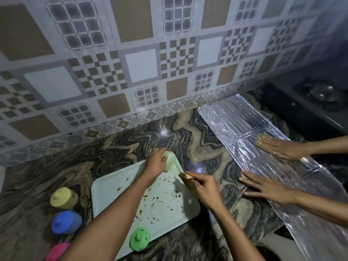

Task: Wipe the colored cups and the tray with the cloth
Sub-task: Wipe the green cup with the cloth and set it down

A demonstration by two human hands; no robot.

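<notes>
The left hand [156, 162] curls its fingers round a pale green cup [170, 160] at the far corner of the tray [116, 185]. The right hand [204, 189] pinches a brownish cloth [186, 177] at the tray's right edge, just beside that cup. The pale tray lies on the marbled desk [120, 146] near its front edge, and its surface is speckled with brown stains. A green cup [140, 239] stands on the tray's near edge. Off the tray, toward the desk's near left corner, a yellow cup [64, 197], a blue cup [66, 222] and a pink cup [56, 251] stand in a row. Along the desk's right side lies a foil sheet [244, 125], where a second person's hands [282, 147] press flat.
</notes>
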